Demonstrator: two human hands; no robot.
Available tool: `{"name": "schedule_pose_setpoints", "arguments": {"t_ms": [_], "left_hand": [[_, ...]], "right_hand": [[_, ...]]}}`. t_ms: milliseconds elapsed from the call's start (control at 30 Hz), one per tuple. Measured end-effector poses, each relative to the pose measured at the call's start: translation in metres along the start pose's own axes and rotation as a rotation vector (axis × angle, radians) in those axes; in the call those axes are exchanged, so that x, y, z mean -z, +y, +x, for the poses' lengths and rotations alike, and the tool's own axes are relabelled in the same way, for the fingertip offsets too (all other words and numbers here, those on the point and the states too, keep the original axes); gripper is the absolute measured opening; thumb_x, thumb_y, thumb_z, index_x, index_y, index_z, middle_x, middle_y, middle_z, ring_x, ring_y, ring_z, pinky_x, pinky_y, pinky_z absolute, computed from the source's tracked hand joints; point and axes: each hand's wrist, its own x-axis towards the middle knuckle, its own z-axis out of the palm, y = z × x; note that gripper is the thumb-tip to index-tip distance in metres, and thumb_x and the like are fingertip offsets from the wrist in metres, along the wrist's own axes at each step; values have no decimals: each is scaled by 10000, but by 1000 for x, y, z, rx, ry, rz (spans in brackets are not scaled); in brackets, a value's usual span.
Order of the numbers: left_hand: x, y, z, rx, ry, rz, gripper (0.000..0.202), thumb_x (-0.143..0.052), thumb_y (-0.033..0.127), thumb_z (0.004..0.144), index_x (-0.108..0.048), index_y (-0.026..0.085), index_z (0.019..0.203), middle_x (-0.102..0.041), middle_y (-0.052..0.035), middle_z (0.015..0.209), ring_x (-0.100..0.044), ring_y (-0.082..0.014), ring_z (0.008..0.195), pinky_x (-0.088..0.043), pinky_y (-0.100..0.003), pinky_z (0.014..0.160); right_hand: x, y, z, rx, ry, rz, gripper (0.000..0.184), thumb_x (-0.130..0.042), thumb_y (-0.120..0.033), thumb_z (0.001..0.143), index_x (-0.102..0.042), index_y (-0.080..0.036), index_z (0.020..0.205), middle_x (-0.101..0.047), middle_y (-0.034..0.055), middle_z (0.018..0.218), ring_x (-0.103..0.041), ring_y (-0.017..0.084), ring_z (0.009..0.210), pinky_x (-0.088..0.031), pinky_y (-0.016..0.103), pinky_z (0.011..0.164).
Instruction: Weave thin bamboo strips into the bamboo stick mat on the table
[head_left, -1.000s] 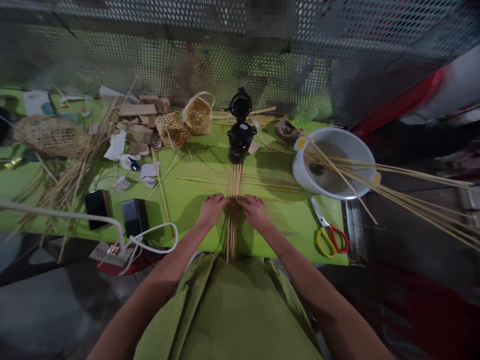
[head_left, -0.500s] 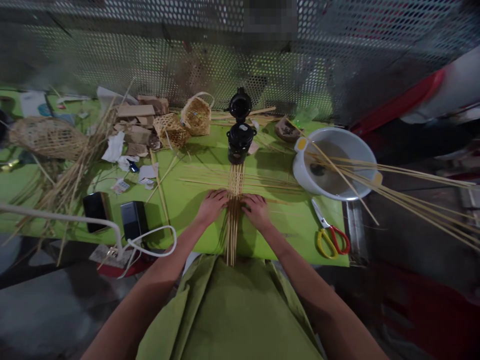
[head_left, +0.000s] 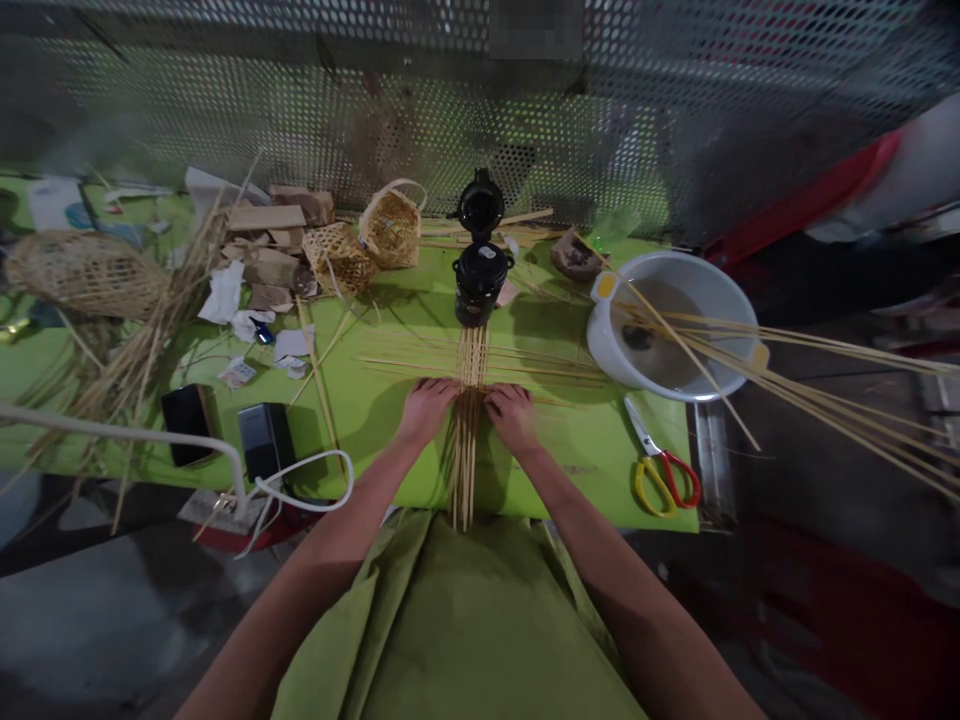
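A row of several thin bamboo strips [head_left: 466, 450] lies lengthwise on the green table [head_left: 375, 400], running from my lap toward a black bottle [head_left: 478, 278]. Cross strips [head_left: 540, 362] lie flat just beyond my fingers. My left hand [head_left: 426, 408] rests on the left edge of the row, fingers bent down onto the strips. My right hand [head_left: 512, 413] presses the right edge the same way. Both sets of fingertips meet the strips near where the cross strips pass.
A white basin [head_left: 667, 330] with long strips sticking out to the right stands at the right. Scissors [head_left: 660, 470] lie near it. Small woven baskets [head_left: 367, 245], wood scraps, two dark boxes [head_left: 240, 435] and a white cable [head_left: 187, 445] sit at the left. A perforated metal wall is behind.
Both hands have slid slightly forward along the strips, toward the cross strips. The view shifted a little.
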Motion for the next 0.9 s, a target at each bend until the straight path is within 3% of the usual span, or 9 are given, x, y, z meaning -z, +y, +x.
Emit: {"name": "schedule_pose_setpoints", "arguments": {"t_ms": [267,533,900], "left_hand": [[4,1,1,46,-11,-38,284,-558,161,959,-728,254,1167,-731,-25,1244,-654,-229,1131,-498,-379,1010],[5,-2,4,59,-14,-65,294,-550,137,948,-749,257,1128,-733,-25,1243,-661,-228,1121,-486,-399,1046],[7,2,1,57,-25,-51,254,-560,147,939,-757,263,1051,-735,-13,1234,-651,-215,1121,-493,-376,1025]], "right_hand": [[7,7,-8,27,21,-16,137,-615,-158,929,-724,-223,983,-726,70,1117,-595,254,1035,-419,403,918],[19,12,-13,-39,-55,-222,116,-636,-223,944,-706,-217,852,-696,70,1010,-535,241,963,-366,364,846],[18,13,-6,12,-107,-170,189,-564,-208,955,-725,-223,857,-683,93,1065,-531,271,979,-374,407,844]]}}
